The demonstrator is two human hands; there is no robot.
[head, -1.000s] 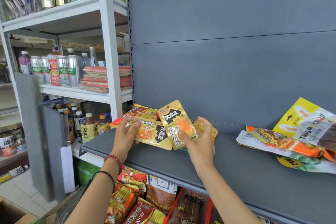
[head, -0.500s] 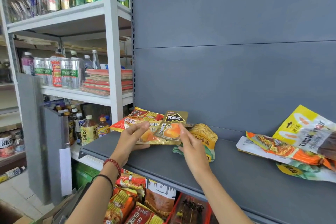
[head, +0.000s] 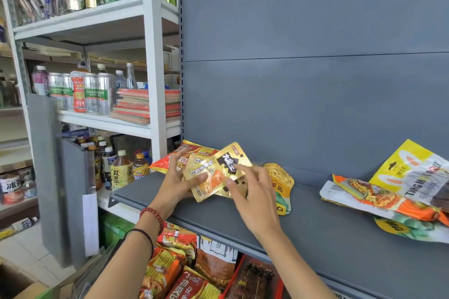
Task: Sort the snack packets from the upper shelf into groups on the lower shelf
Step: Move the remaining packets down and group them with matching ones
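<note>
Small gold snack packets (head: 220,172) with black labels are bunched over the left end of the grey upper shelf (head: 315,233). My left hand (head: 177,182) grips them from the left, thumb on top. My right hand (head: 252,194) pinches them from the right, fingers across their lower edge. Behind them lie an orange-red packet (head: 192,153) and a yellow-green packet (head: 283,182). At the shelf's right end sits a pile of larger packets (head: 388,199), orange, white and yellow. The lower shelf holds several red and orange snack packets (head: 175,272).
The grey back panel (head: 303,92) rises behind the shelf. A white rack (head: 153,60) at left carries bottles, cans (head: 94,94) and stacked red booklets (head: 148,104). A cardboard box (head: 14,284) stands at the lower left.
Both hands have drawn the gold packets together and lifted them off the pile toward me. The right hand has shifted from the packet's top edge to its lower right side.
</note>
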